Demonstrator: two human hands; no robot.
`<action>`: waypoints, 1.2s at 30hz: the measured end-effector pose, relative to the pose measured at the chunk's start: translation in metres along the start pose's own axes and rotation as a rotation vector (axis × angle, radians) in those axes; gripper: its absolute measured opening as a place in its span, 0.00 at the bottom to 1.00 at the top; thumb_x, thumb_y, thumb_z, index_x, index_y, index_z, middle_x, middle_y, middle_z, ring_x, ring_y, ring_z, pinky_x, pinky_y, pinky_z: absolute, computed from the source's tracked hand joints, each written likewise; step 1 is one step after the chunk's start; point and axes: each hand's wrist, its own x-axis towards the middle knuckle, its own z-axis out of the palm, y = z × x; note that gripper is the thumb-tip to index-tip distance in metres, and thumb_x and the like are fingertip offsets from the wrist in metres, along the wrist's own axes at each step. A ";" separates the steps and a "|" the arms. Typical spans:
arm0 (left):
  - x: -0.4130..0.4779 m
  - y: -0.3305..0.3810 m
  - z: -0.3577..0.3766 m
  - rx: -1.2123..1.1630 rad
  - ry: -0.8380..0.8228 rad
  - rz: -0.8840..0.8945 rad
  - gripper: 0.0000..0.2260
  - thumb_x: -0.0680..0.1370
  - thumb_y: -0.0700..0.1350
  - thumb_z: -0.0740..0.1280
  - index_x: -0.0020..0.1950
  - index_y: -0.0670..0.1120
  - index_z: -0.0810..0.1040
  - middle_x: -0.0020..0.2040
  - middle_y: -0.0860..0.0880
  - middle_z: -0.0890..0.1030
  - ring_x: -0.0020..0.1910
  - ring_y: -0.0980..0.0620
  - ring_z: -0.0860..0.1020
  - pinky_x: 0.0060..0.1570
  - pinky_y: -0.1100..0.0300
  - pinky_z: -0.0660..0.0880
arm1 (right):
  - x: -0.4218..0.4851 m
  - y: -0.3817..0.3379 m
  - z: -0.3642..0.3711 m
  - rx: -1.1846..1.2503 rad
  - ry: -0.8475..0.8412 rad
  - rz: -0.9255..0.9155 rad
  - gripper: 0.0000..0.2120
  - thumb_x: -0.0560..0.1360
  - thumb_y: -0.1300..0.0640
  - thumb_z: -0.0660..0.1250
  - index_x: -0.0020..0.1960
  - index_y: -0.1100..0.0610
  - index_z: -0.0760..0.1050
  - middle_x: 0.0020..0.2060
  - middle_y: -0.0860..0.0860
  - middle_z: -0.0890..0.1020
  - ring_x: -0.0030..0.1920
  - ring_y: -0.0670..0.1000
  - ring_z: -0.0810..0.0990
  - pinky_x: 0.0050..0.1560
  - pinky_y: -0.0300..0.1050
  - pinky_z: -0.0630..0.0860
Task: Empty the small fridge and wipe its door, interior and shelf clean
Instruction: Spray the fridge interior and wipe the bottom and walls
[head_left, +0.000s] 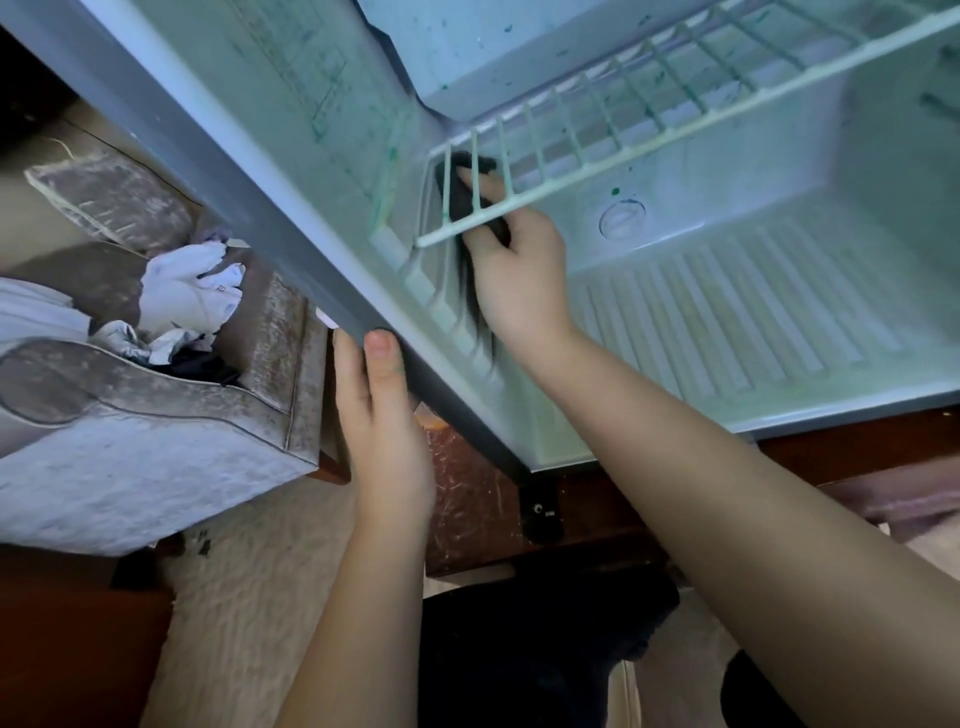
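Right hand (519, 280) grips a dark cloth (462, 202), fingers curled round it. It presses the cloth to the fridge's inner left wall (332, 119), just under the front left corner of the wire shelf (649, 114). One fingertip shows between the shelf bars. The cloth could be a sponge; too dark to tell.

Left hand (384, 415), at 7 o'clock of the right hand, clamps the grey front edge (218, 171) of that wall. The thumb lies on the edge face and the fingers wrap round the outer side.

Fridge (883, 218) is open to the camera, with the shelf seated in the side-wall slots. Green smears (390, 156) run down the left wall, and green specks dot the back wall. Ribbed floor (727, 312) is at 3 o'clock of the right hand, and the round drain cap (622, 219) at 2 o'clock.

Outside, at 9 o'clock, an upholstered armchair (130, 467) holds white garments (182, 291). A wooden stand (467, 509) sits under the fridge at 6 o'clock, with a pale shaggy rug (249, 571) beside it.
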 end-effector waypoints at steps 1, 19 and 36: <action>0.000 0.001 0.001 -0.015 0.008 -0.011 0.30 0.75 0.61 0.60 0.73 0.48 0.67 0.67 0.56 0.76 0.67 0.58 0.72 0.67 0.56 0.70 | -0.004 -0.003 -0.001 -0.009 0.007 -0.034 0.17 0.75 0.66 0.62 0.61 0.56 0.79 0.53 0.50 0.84 0.55 0.46 0.79 0.54 0.28 0.70; -0.006 0.008 0.009 -0.040 0.010 -0.066 0.29 0.74 0.68 0.63 0.70 0.53 0.72 0.69 0.45 0.73 0.69 0.48 0.71 0.70 0.42 0.66 | -0.074 -0.033 -0.050 -0.016 -0.333 -0.045 0.14 0.72 0.66 0.68 0.50 0.48 0.76 0.57 0.47 0.81 0.58 0.41 0.78 0.62 0.37 0.71; -0.002 -0.001 0.008 -0.006 0.023 -0.046 0.25 0.71 0.70 0.63 0.65 0.61 0.73 0.69 0.53 0.73 0.69 0.56 0.71 0.71 0.47 0.66 | 0.011 0.012 -0.012 -0.224 -0.174 0.053 0.18 0.78 0.65 0.59 0.66 0.57 0.75 0.60 0.54 0.80 0.61 0.53 0.77 0.60 0.41 0.71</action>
